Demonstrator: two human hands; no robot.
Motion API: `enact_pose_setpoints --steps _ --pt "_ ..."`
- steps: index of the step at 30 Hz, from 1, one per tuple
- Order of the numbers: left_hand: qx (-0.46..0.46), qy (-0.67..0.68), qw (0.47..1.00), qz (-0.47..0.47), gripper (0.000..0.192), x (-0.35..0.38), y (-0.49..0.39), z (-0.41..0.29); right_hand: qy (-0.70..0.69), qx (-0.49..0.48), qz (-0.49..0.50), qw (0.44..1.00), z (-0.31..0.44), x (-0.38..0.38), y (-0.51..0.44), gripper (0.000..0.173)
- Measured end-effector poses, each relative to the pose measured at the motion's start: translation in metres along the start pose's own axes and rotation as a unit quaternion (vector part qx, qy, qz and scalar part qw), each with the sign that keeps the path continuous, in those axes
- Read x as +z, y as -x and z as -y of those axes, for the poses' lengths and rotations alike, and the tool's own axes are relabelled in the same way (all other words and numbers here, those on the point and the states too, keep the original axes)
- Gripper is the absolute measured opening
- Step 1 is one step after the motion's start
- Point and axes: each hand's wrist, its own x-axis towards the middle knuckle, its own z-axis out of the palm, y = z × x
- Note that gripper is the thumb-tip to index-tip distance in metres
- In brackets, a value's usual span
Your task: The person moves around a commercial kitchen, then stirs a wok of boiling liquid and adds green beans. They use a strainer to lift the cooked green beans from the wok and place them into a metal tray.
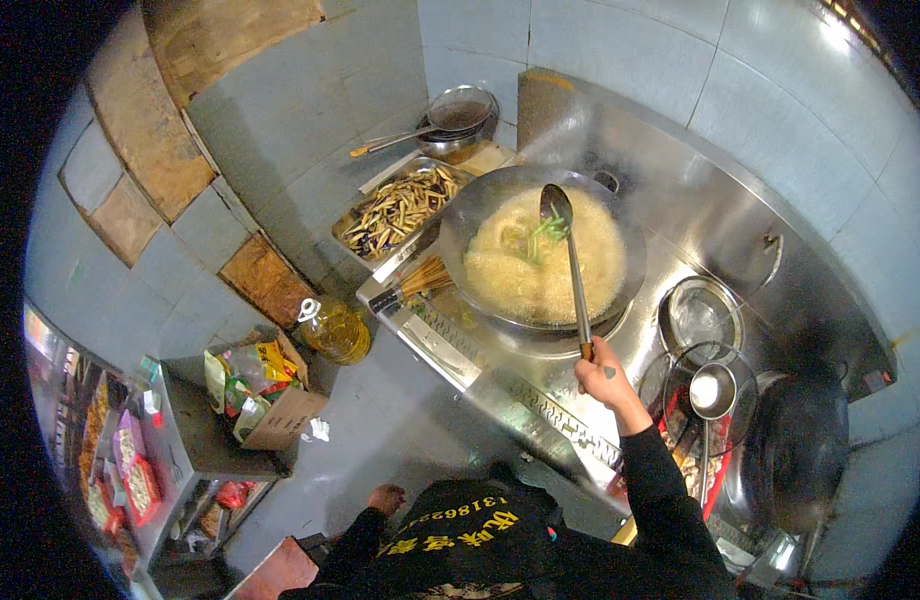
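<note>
My right hand (pixel 608 375) grips the wooden-ended handle of a long steel wok ladle (pixel 578 281). The ladle's bowl is over the far half of a large wok (pixel 454 262) full of foaming yellowish liquid. Green vegetable strips (pixel 550 225) lie in and beside the ladle's bowl. More of the wok's contents is hidden under the foam. Low in the picture, my left hand (pixel 386 498) hangs by my dark apron, away from the stove. Its fingers look curled, and I see nothing in them.
Left of the wok sit a metal tray of cut eggplant strips (pixel 404 206) and a bamboo brush (pixel 422 277). Strainers (pixel 464 112) rest on bowls behind. A steel basin (pixel 704 319), another ladle (pixel 711 394) and a dark wok (pixel 794 450) stand right. An oil jug (pixel 332 330) is left.
</note>
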Motion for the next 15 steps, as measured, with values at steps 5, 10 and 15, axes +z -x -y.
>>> enact_pose_setpoints --steps 5,10,15 --pt "-0.020 -0.013 1.000 -0.010 0.029 0.037 0.007 0.043 0.283 -0.186 -0.146 0.930 -0.042 0.022 0.024 0.029" --pt "-0.076 -0.116 0.990 0.008 0.033 0.090 0.026 0.108 0.266 -0.157 -0.191 0.932 -0.088 0.064 0.050 0.037" --pt "-0.135 -0.175 0.975 0.032 0.038 0.127 0.046 0.161 0.285 -0.180 -0.213 0.917 -0.099 0.078 0.063 0.040"
